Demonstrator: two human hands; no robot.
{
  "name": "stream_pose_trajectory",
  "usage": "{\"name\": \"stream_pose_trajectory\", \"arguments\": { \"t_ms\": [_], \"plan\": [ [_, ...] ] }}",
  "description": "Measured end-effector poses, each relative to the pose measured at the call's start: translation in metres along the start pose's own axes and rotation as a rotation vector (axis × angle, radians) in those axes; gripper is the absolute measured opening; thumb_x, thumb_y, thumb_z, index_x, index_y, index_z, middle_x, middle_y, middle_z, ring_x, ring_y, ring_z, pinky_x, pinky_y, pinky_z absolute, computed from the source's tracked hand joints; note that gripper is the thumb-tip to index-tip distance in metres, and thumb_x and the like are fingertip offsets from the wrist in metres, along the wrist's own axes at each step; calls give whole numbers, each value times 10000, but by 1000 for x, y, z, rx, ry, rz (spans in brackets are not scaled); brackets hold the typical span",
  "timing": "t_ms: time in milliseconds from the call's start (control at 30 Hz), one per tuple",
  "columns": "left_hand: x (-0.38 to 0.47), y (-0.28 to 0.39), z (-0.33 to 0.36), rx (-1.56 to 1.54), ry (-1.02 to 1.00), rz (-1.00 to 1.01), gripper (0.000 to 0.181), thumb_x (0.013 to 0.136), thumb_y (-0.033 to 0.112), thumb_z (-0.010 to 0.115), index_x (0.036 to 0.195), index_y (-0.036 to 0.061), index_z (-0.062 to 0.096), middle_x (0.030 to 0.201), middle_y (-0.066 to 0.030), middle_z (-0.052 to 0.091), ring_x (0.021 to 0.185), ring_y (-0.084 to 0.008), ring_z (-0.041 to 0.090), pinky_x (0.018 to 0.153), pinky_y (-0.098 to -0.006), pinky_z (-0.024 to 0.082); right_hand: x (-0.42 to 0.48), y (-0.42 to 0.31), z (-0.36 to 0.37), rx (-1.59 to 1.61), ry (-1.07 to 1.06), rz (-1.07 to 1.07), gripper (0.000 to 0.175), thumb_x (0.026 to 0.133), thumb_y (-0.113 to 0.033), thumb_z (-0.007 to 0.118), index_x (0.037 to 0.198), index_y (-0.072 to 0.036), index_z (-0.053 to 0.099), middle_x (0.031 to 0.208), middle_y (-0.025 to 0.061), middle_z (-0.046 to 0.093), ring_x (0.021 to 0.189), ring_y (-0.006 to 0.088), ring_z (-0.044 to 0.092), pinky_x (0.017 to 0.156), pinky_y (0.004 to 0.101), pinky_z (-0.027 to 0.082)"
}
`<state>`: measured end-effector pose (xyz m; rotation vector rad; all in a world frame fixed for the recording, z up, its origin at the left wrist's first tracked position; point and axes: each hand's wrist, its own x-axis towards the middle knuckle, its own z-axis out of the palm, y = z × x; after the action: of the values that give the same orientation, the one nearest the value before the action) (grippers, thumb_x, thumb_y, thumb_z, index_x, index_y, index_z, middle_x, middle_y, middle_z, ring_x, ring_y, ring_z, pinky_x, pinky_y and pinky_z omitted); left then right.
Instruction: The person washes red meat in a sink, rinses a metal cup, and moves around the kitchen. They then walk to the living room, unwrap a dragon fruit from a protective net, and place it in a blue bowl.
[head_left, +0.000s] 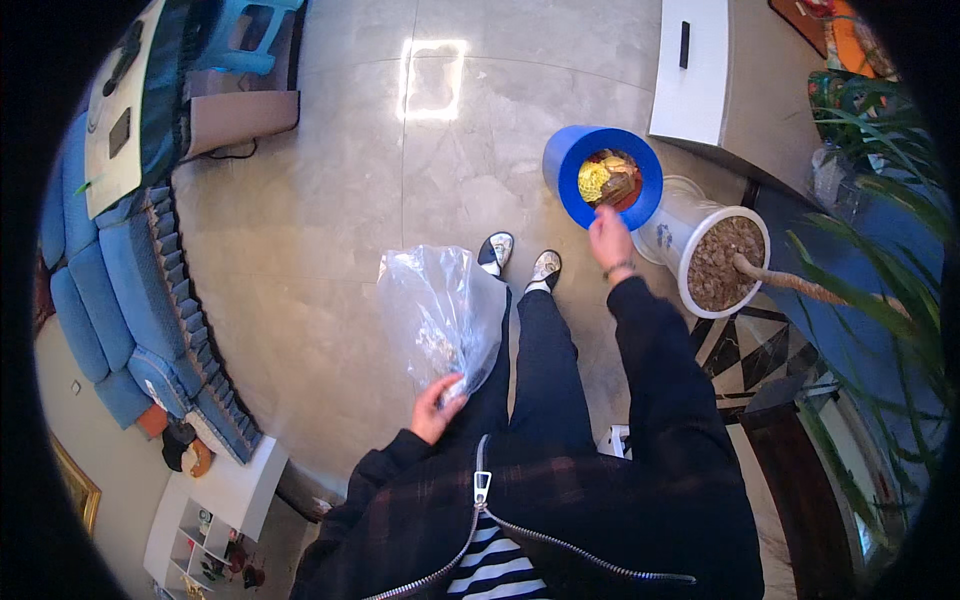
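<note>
My left hand (438, 409) grips the gathered end of a clear plastic bag (450, 307), which spreads out above the floor beside my left leg. Some small, pale contents show through the film near my fingers, too unclear to name. Out to the right, my right hand (612, 241) is at the near rim of a blue waste bin (559, 169). Its fingertips overlap the rim in the picture, and I cannot tell if they hold anything. Inside the bin lie a yellow netted piece (592, 180) and brown and reddish refuse (621, 186).
A white planter (701, 240) with a leaning plant stands right of the bin. Beyond it is a cabinet (690, 71) with a black handle. A blue sofa (142, 300) and a covered table (124, 112) line the left. Grey tiles (337, 187) form the floor.
</note>
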<state>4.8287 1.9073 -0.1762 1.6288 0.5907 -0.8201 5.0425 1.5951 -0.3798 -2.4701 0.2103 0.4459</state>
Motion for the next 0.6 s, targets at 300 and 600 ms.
{"name": "stream_pose_trajectory", "arguments": {
  "t_ms": [300, 600],
  "plan": [
    [-11, 95, 0, -109, -215, 337, 439, 758, 60, 584, 1182, 75, 469, 1055, -63, 499, 988, -167, 478, 843, -265, 369, -214, -184, -54, 1140, -882, 271, 307, 841, -274, 551, 993, -10, 511, 915, 1, 536, 854, 73, 494, 686, 211, 414],
    [-45, 77, -123, -231, 202, 314, 560, 646, -113, 391, 1174, 54, 472, 1085, -23, 513, 922, -106, 489, 765, -246, 407, -186, -147, -187, 964, -287, 179, 124, 850, -129, 496, 918, -35, 538, 753, 36, 579, 699, 110, 570, 672, 239, 442]
  ]
}}
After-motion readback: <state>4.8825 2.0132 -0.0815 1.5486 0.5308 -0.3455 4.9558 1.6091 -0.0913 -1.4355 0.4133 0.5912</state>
